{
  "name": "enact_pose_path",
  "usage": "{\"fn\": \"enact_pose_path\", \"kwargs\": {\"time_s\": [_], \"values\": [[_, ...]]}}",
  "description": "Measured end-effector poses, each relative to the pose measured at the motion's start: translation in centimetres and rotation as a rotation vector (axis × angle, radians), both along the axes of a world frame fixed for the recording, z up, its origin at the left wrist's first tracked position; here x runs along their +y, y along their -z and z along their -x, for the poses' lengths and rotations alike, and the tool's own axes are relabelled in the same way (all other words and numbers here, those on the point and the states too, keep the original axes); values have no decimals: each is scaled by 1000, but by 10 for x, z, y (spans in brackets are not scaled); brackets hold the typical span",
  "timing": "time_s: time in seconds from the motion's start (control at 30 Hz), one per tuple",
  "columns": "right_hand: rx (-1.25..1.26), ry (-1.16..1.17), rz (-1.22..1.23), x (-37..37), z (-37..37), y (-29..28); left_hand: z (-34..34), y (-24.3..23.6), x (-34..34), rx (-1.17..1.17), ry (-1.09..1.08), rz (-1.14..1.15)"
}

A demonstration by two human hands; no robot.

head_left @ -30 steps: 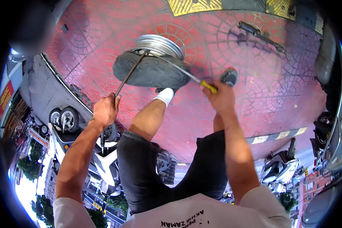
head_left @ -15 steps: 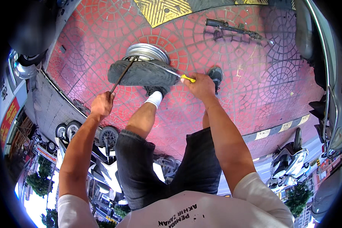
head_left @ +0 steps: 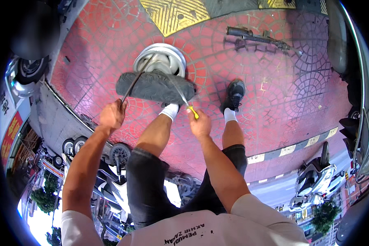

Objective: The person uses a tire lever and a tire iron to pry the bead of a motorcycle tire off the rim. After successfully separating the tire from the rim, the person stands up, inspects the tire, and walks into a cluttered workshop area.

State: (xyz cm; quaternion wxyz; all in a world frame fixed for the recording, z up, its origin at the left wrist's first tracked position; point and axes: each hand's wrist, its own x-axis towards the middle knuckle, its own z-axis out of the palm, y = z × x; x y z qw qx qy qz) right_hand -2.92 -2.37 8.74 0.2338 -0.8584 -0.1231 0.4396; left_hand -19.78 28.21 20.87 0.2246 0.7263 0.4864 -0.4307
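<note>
A black tyre (head_left: 156,88) stands tilted, partly off a silver wheel rim (head_left: 177,57), on the red pavement ahead of my feet. My left hand (head_left: 111,115) is closed round a dark rusty tyre lever (head_left: 132,87), which crosses the tyre and reaches in at the rim. In my right hand (head_left: 201,124) is a screwdriver (head_left: 194,112) with a yellow handle. Its blurred metal shaft runs over the tyre toward the rim, and I cannot make out exactly where its tip bears. The tyre hides most of my left shoe; my right shoe (head_left: 235,94) rests to the right.
A long black tool, perhaps a pump (head_left: 258,37), lies on the pavement at the far right. Yellow and dark kerb ramps (head_left: 176,16) line the far edge. A grey vehicle (head_left: 358,74) borders the right side. Parked motorbikes (head_left: 315,178) and a kerb (head_left: 67,106) flank the area.
My right hand has swung left and nearer to me with the screwdriver. The rim has tipped, showing more of its spoked face. The left hand keeps the lever in nearly the same place.
</note>
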Motion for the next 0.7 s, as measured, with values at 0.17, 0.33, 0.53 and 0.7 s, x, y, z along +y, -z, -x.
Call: {"fn": "enact_pose_path", "kwargs": {"time_s": [0.17, 0.33, 0.53, 0.7], "values": [[500, 716, -25, 39, 28, -18, 11, 23, -42, -43, -248, 45], [412, 390, -145, 10, -54, -65, -47, -9, -42, -313, -538, -3], [702, 312, -96, 31, -123, -179, -128, -35, -174, -637, -897, 56], [645, 190, -23, -13, -133, -151, -195, -114, -226, -466, -309, 189]]}}
